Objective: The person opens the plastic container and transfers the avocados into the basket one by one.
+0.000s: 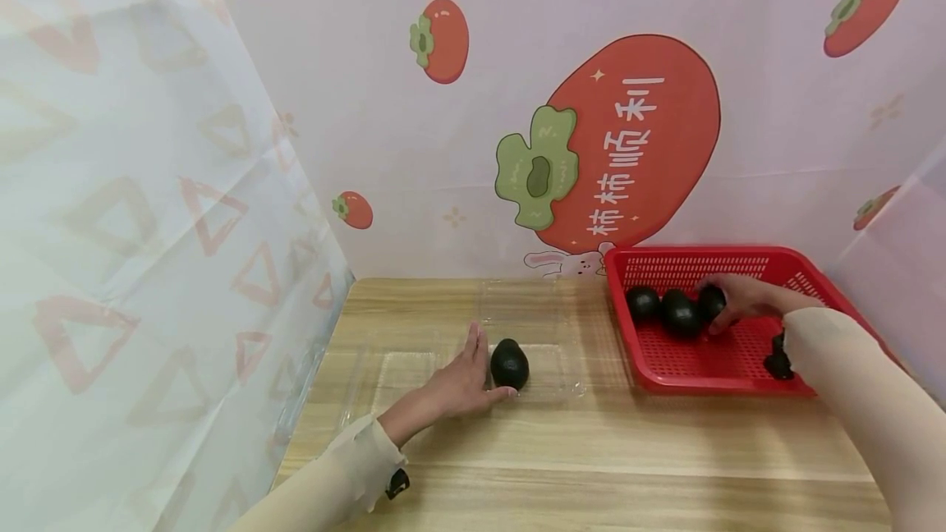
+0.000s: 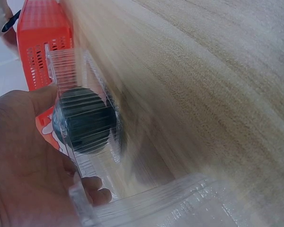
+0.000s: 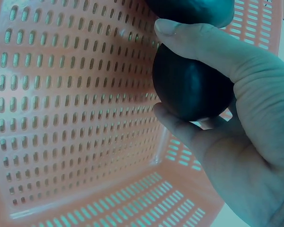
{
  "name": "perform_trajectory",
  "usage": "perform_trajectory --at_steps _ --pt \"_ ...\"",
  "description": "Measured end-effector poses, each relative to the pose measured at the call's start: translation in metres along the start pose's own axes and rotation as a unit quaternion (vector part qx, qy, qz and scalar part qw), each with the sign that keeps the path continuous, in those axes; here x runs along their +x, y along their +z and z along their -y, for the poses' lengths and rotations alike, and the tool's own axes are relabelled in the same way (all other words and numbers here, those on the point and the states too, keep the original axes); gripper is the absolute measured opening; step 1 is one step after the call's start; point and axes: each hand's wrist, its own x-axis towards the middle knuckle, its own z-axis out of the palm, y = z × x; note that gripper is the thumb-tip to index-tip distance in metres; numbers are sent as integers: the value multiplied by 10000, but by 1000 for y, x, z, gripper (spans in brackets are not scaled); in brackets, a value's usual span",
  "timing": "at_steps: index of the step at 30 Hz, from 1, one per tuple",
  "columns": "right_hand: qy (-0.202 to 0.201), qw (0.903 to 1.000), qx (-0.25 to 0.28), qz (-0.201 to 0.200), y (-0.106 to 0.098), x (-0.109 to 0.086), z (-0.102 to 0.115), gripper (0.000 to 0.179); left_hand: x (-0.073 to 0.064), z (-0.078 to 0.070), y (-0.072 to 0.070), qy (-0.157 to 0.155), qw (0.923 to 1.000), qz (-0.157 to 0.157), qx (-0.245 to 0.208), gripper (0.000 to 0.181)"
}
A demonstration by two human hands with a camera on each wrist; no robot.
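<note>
In the red basket, my right hand (image 1: 742, 300) grips a dark avocado (image 3: 191, 82), thumb on one side and fingers on the other. Two more avocados (image 1: 681, 314) lie beside it, to the left. On the table, my left hand (image 1: 461, 376) rests spread along the left side of a clear plastic container (image 1: 550, 380). One avocado (image 1: 509, 364) sits inside that container, close to this hand. The left wrist view shows the thumb and fingertips (image 2: 100, 195) at the container's ribbed wall (image 2: 68, 66).
The red perforated basket (image 1: 643, 368) stands at the right of the wooden table (image 1: 591, 466). Another clear container (image 1: 399, 360) lies left of my left hand, and a clear piece (image 1: 521, 302) lies behind. Printed cloth (image 1: 414, 138) hangs at the back and sides.
</note>
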Motion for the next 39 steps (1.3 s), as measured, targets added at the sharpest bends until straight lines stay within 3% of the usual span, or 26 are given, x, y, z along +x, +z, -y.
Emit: perform_trajectory --at_steps 24,39 --pt "-16 9998 -170 98 -4 -4 8 84 -2 -1 -1 32 10000 -15 -26 114" --pt "-174 9961 -728 -469 -12 -11 9 85 -1 2 2 26 10000 -72 -64 115"
